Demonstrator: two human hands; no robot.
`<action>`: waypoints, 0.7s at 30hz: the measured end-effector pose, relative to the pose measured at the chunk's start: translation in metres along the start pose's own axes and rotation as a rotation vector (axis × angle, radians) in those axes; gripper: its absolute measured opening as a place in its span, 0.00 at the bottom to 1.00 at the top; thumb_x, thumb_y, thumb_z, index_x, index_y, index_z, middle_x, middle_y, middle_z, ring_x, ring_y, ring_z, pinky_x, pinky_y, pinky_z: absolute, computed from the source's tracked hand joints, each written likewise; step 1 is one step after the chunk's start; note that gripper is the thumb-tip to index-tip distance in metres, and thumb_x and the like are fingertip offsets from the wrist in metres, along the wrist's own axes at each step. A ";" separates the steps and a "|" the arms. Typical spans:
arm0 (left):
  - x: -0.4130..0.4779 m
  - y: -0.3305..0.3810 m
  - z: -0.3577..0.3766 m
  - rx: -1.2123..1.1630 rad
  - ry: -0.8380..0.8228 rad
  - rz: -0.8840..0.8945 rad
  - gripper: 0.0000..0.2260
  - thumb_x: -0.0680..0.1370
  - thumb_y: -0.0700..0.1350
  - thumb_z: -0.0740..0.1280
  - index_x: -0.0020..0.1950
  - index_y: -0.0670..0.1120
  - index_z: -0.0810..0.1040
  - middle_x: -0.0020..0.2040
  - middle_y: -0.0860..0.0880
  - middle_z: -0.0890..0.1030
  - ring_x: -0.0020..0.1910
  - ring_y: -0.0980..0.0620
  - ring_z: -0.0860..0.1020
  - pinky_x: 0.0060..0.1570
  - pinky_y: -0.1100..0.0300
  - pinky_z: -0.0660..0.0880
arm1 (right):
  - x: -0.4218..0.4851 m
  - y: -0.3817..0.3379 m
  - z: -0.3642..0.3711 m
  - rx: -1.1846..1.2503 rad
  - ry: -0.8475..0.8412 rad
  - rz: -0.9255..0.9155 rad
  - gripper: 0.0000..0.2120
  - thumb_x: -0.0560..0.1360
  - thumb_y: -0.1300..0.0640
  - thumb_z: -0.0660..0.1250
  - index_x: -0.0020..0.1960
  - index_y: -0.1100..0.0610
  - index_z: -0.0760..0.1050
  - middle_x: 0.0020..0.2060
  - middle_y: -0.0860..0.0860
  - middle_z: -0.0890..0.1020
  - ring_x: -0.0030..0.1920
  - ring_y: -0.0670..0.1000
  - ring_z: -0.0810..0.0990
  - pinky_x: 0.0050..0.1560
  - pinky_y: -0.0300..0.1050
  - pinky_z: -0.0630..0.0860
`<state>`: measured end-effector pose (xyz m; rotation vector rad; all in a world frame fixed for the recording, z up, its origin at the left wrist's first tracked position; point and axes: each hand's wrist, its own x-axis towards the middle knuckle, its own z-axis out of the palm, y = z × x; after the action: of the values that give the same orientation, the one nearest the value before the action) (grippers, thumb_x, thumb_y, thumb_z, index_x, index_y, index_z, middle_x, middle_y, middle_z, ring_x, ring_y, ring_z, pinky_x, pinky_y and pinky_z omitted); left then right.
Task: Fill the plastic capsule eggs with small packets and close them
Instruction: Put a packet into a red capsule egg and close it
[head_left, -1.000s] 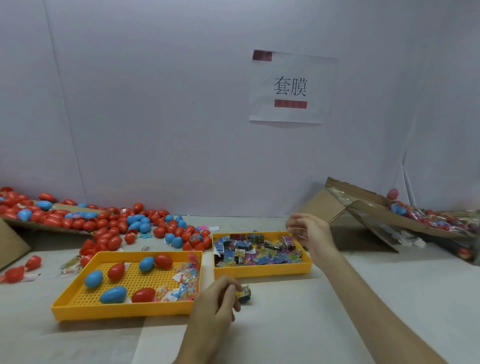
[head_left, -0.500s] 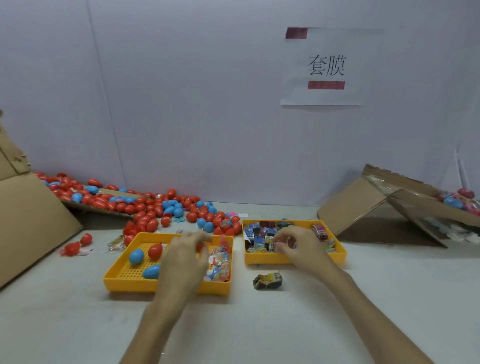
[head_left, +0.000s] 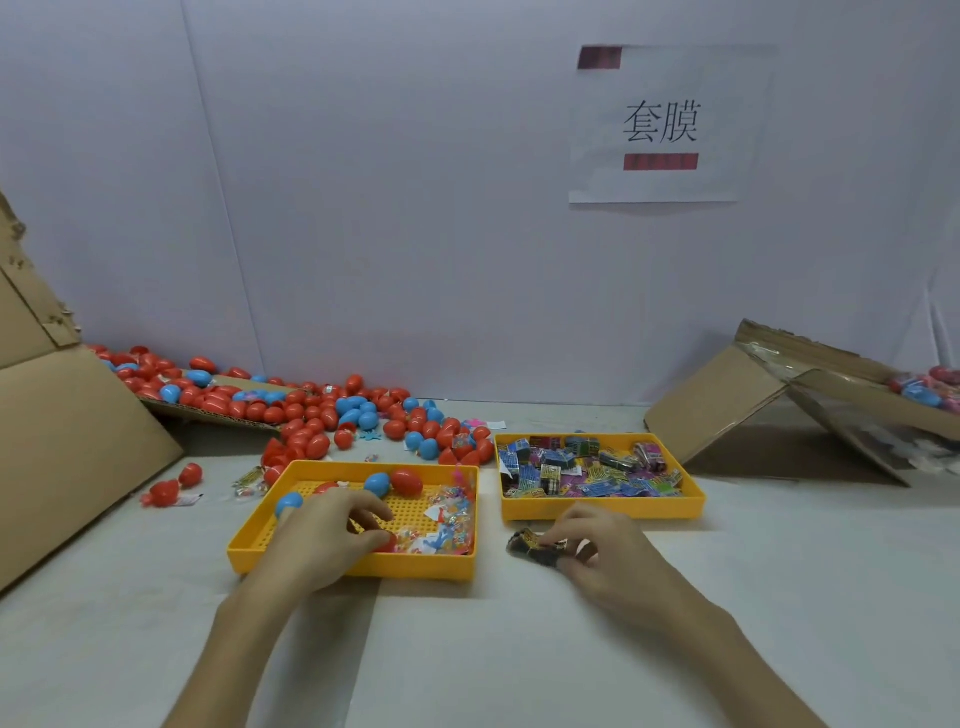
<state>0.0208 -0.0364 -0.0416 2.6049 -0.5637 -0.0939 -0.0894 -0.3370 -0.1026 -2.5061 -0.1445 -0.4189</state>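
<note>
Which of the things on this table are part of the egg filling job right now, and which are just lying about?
In the job:
left hand on a red egg in the left tray
right hand on the dark packet
right tray of packets

Lying about:
wall sign
cardboard sheet

egg tray (head_left: 244, 548) left, packet tray (head_left: 602, 509) right

You had a paper sign (head_left: 660, 124) with black characters taped to the white wall (head_left: 389, 208), a cardboard sheet (head_left: 67, 447) leaning at far left (edges ragged), and a collapsed cardboard box (head_left: 727, 410) on the worktop (head_left: 779, 571) at right.
</note>
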 end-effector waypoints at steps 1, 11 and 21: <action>0.000 0.001 0.000 0.009 0.012 0.005 0.08 0.78 0.52 0.72 0.56 0.59 0.80 0.48 0.60 0.80 0.49 0.59 0.77 0.60 0.51 0.77 | 0.000 0.000 0.001 -0.002 0.017 -0.010 0.13 0.73 0.65 0.73 0.53 0.51 0.86 0.48 0.39 0.78 0.46 0.41 0.78 0.44 0.32 0.75; -0.019 0.049 0.041 -0.383 0.554 0.427 0.07 0.79 0.41 0.70 0.56 0.48 0.83 0.48 0.57 0.74 0.49 0.61 0.76 0.43 0.72 0.74 | -0.001 -0.003 0.003 0.040 0.092 -0.052 0.10 0.68 0.63 0.78 0.38 0.50 0.80 0.42 0.43 0.80 0.42 0.45 0.79 0.39 0.31 0.72; -0.028 0.086 0.083 -0.366 0.275 0.465 0.11 0.80 0.47 0.57 0.52 0.60 0.78 0.47 0.64 0.77 0.52 0.61 0.73 0.48 0.69 0.69 | -0.002 -0.001 0.001 0.079 0.076 -0.006 0.12 0.63 0.56 0.77 0.34 0.48 0.74 0.40 0.43 0.76 0.38 0.48 0.78 0.36 0.38 0.75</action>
<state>-0.0498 -0.1298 -0.0765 2.0333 -0.9330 0.2809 -0.0911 -0.3361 -0.1036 -2.4090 -0.1356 -0.5007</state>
